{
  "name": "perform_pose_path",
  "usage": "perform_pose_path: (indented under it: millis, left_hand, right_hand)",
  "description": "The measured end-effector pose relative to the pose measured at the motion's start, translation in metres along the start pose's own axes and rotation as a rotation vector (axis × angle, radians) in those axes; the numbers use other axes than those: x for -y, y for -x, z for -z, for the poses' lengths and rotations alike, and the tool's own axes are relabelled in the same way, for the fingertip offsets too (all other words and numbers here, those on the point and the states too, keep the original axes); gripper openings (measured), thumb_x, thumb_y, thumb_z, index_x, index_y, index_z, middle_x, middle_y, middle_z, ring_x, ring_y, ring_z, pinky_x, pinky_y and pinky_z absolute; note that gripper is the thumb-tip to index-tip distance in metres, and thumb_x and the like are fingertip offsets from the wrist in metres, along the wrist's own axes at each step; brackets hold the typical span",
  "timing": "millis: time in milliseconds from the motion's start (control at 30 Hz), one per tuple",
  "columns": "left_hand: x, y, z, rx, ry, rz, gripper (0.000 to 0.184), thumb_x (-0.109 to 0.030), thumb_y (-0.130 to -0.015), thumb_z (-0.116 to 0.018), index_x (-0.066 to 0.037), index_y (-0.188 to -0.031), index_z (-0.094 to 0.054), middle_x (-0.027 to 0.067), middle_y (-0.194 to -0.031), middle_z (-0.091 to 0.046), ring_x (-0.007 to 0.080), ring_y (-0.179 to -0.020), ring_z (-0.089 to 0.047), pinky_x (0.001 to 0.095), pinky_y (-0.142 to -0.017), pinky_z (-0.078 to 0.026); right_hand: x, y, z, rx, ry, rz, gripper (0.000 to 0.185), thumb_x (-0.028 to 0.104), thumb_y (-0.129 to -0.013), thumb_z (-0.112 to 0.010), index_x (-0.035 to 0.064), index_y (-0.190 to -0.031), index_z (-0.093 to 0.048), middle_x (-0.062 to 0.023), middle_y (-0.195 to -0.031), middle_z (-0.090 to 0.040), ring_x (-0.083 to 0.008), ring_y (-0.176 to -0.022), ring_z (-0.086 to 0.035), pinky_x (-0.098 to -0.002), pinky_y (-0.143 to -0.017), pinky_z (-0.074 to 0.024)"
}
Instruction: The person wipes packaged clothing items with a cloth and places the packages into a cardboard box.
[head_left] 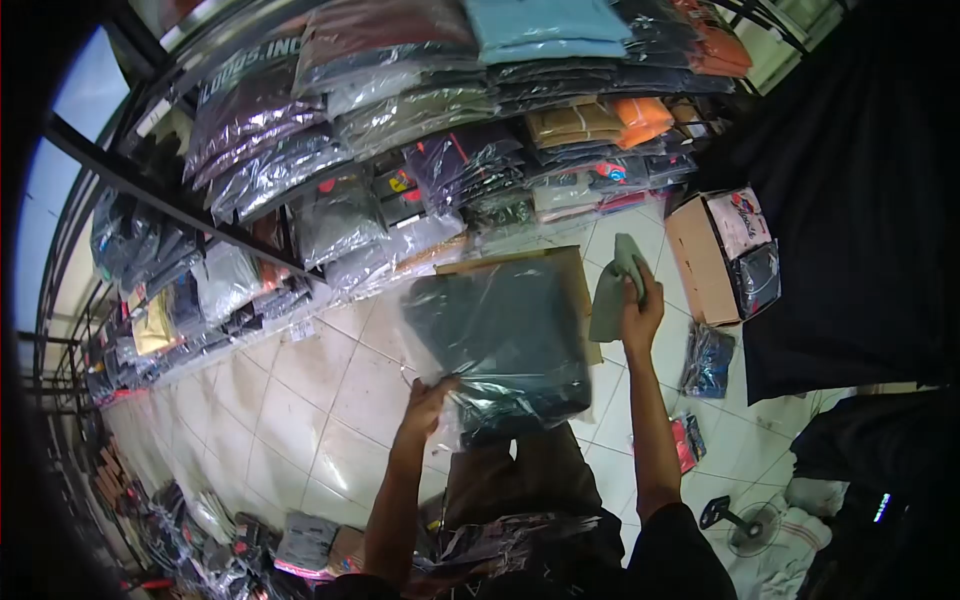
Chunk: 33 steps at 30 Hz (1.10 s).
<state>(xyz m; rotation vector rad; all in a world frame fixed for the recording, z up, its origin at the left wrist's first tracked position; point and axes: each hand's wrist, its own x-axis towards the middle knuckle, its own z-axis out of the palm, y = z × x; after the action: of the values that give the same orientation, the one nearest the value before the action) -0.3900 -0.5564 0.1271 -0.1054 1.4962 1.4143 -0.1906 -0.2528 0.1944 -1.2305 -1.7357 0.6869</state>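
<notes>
Dark sleeve (pixel 685 550), right arm, at bottom of frame, beside brown trousers (pixel 525 475) at bottom center. Center of frame: 1 clear plastic bag (pixel 515 390) containing 1 dark folded garment (pixel 495 310); film creased and glossy along the lower part. Behind its top and right edges, brown cardboard (pixel 568 262); box or flat sheet, cannot tell. Right of center: 1 open cardboard box (pixel 695 262) with 2 packets visible inside, 1 pink packet (pixel 738 220) with dark print above 1 dark packet (pixel 758 278). Floor below that box: 1 blue-dark packet (pixel 708 362) and 1 red packet (pixel 688 440). Upper part of frame: stacks of bagged clothing (pixel 415 125), too many overlapping for a count. Lower right: 1 fan (pixel 752 528) near white sacks (pixel 798 550). Grip, left hand (pixel 428 405): fingers closed on the bag's lower-left edge, pinching loose film. Grip, right hand (pixel 642 308): fingers closed around 1 gray-green cloth (pixel 608 305), right of the bag and apart from it.
</notes>
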Motion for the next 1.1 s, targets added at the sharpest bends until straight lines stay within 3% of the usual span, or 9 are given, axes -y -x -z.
perform_pose_path:
  millis: [100, 233, 367, 433, 600, 700, 833, 933, 1100]
  left_hand:
    - [-0.061, 0.048, -0.002, 0.009, -0.093, -0.305, 0.017, -0.019, -0.084, -0.070, -0.005, -0.095, -0.069, 0.0001, -0.090, -0.066, 0.0114, -0.086, -0.059, 0.0293, -0.078, -0.045]
    - [-0.123, 0.110, -0.003, -0.226, -0.382, -0.411, 0.012, -0.015, -0.083, -0.066, -0.003, -0.079, -0.068, -0.0040, -0.070, -0.059, 0.0061, -0.062, -0.048, 0.0264, -0.055, -0.037]
    - [-0.147, 0.170, -0.050, -0.270, -0.513, -0.648, 0.013, -0.012, -0.085, -0.064, 0.001, -0.083, -0.067, 0.0008, -0.070, -0.062, 0.0096, -0.065, -0.053, 0.0294, -0.057, -0.042]
    - [-0.139, 0.192, -0.079, -0.453, -0.745, -0.892, 0.016, -0.012, -0.084, -0.064, 0.004, -0.086, -0.066, 0.0084, -0.070, -0.066, 0.0147, -0.065, -0.060, 0.0327, -0.059, -0.046]
    - [-0.060, 0.211, -0.176, -0.470, -1.363, -1.108, 0.019, -0.017, -0.082, -0.065, 0.001, -0.081, -0.066, 0.0180, -0.081, -0.067, 0.0387, -0.066, -0.063, 0.0450, -0.058, -0.048]
    - [0.029, 0.224, -0.255, -0.213, -1.506, -1.270, 0.035, -0.014, -0.073, -0.065, 0.011, -0.096, -0.062, 0.0289, -0.107, -0.061, 0.0396, -0.089, -0.065, 0.0463, -0.069, -0.056]
    - [0.053, 0.284, -0.343, 0.521, -1.688, -1.394, 0.064, -0.025, -0.080, -0.065, 0.011, -0.129, -0.045, 0.0391, -0.130, -0.046, 0.0491, -0.109, -0.058, 0.0449, -0.079, -0.057]
    - [0.066, 0.315, -0.382, 1.012, -1.665, -1.347, 0.074, -0.045, -0.075, -0.073, 0.004, -0.126, -0.050, 0.0356, -0.134, -0.046, 0.0472, -0.114, -0.056, 0.0476, -0.086, -0.053]
    - [0.032, 0.294, -0.432, 2.007, -0.999, -0.573, 0.078, -0.026, -0.070, -0.085, -0.004, -0.136, -0.050, 0.0159, -0.143, -0.047, 0.0261, -0.139, -0.036, 0.0385, -0.115, -0.026]
  right_hand:
    - [-0.006, 0.015, -0.004, 0.048, 0.054, 0.018, 0.038, 0.009, -0.087, -0.061, 0.0144, -0.125, -0.063, -0.0105, -0.088, -0.054, -0.0220, -0.079, -0.055, -0.0318, -0.077, -0.0459]
    - [-0.006, 0.062, -0.036, 0.326, 0.177, -0.008, 0.050, 0.022, -0.084, -0.063, 0.0257, -0.133, -0.055, -0.0288, -0.114, -0.056, -0.0369, -0.091, -0.063, -0.0449, -0.069, -0.0530]
    - [0.016, 0.092, -0.024, 0.797, 0.635, 0.144, 0.054, 0.026, -0.080, -0.066, 0.0225, -0.133, -0.054, -0.0219, -0.126, -0.052, -0.0376, -0.108, -0.060, -0.0405, -0.092, -0.0497]
    - [0.017, 0.097, -0.003, 0.782, 0.449, 0.177, 0.056, 0.032, -0.081, -0.070, 0.0193, -0.134, -0.053, -0.0208, -0.124, -0.054, -0.0330, -0.116, -0.057, -0.0380, -0.098, -0.0456]
    - [0.086, 0.089, 0.123, 1.073, -1.365, -0.704, 0.088, 0.043, -0.084, -0.071, 0.0145, -0.153, -0.024, -0.0096, -0.126, -0.054, -0.0220, -0.107, -0.057, -0.0306, -0.093, -0.0449]
    - [0.028, 0.116, 0.167, 0.932, -0.913, -0.196, 0.095, 0.043, -0.082, -0.070, 0.0137, -0.154, -0.015, -0.0176, -0.145, -0.040, -0.0271, -0.132, -0.041, -0.0376, -0.099, -0.0443]
    - [-0.002, 0.136, 0.301, 0.445, -1.385, -0.880, 0.049, 0.023, -0.079, -0.066, -0.0016, -0.121, -0.057, -0.0102, -0.113, -0.063, -0.0243, -0.103, -0.061, -0.0375, -0.095, -0.0472]
    - [-0.031, 0.175, 0.365, 0.208, -1.607, -0.771, 0.051, 0.028, -0.080, -0.057, -0.0049, -0.120, -0.057, -0.0200, -0.112, -0.064, -0.0293, -0.102, -0.063, -0.0416, -0.096, -0.0486]
    - [-0.169, 0.273, 0.394, -0.280, -1.573, -0.581, 0.036, 0.025, -0.076, -0.056, -0.0046, -0.094, -0.066, -0.0167, -0.088, -0.069, -0.0286, -0.077, -0.069, -0.0412, -0.075, -0.0569]
